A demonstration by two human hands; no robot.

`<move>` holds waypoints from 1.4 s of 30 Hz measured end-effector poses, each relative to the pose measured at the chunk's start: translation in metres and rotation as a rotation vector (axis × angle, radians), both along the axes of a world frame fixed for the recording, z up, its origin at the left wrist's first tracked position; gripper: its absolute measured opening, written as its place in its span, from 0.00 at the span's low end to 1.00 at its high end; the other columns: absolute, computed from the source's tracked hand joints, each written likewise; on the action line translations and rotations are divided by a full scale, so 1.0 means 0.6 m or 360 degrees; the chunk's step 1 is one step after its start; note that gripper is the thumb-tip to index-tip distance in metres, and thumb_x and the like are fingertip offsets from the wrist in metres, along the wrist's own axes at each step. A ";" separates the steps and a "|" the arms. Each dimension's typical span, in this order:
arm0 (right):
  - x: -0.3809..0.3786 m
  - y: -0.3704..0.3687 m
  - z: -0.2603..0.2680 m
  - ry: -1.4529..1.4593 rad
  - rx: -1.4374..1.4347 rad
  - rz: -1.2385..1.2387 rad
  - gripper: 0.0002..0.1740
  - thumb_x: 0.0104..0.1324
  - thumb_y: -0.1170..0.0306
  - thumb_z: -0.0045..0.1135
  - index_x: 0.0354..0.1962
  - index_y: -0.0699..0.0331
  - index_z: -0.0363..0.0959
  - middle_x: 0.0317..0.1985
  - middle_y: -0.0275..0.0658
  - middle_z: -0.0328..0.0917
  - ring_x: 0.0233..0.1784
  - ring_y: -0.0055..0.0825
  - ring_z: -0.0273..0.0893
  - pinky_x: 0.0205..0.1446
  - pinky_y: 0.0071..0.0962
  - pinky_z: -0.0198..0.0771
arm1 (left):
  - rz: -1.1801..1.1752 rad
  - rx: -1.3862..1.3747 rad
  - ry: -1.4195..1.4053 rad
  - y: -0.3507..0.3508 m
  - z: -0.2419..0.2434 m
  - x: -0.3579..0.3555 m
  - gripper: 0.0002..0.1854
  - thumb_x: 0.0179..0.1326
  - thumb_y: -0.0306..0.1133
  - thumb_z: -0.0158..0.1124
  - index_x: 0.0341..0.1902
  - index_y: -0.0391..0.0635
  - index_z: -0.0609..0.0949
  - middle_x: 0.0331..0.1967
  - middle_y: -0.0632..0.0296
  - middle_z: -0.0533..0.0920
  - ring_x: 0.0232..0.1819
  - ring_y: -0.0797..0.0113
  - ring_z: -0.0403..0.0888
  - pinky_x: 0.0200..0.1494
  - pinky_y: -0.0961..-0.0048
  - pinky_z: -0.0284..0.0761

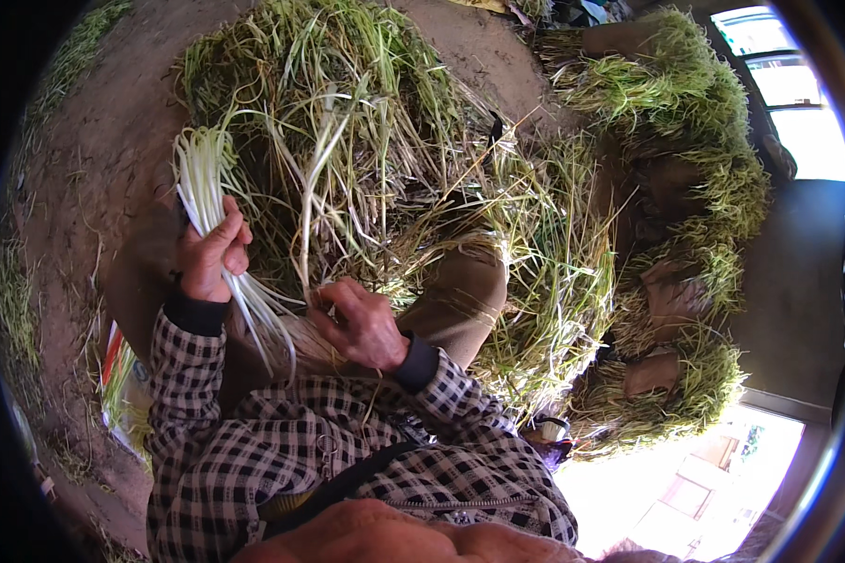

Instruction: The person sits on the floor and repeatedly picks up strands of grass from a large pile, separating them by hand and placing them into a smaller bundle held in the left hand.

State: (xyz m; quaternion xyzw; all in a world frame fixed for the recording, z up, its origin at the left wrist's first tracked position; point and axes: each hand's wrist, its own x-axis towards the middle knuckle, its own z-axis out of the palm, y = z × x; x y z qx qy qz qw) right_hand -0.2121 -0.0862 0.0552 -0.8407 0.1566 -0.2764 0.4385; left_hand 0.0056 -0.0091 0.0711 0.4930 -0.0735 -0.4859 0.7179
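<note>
My left hand (215, 253) grips a bundle of slender pale stalks (203, 165), white to light green. Their upper ends fan out above the fist, and the thin lower ends trail down toward my lap. To its right, my right hand (360, 324) has its thumb and fingers closed at the lower end of a single pale stalk (306, 232). That stalk stands roughly upright and forks into leaves higher up. In front of my knees lies a large heap of long green and yellowing leafy stalks (310, 63).
More loose stalks (556, 281) spread past my bent knee (465, 295). Stacked bundles of greens (718, 176) line the right side by a wall (789, 295). A plastic bag (123, 394) rests at my left on the earthen floor (113, 105). Bright light enters through a window (789, 77).
</note>
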 end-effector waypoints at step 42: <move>0.145 -0.051 -0.095 -0.0231 0.1916 -0.0202 0.08 0.64 0.68 0.53 0.33 0.65 0.72 0.19 0.25 0.67 0.16 0.08 0.57 0.18 0.11 0.50 | -0.0311 0.0160 -0.0245 -0.017 -0.097 -0.033 0.15 0.48 0.22 0.66 0.39 0.44 0.72 0.18 0.67 0.73 0.11 0.80 0.66 0.12 0.85 0.59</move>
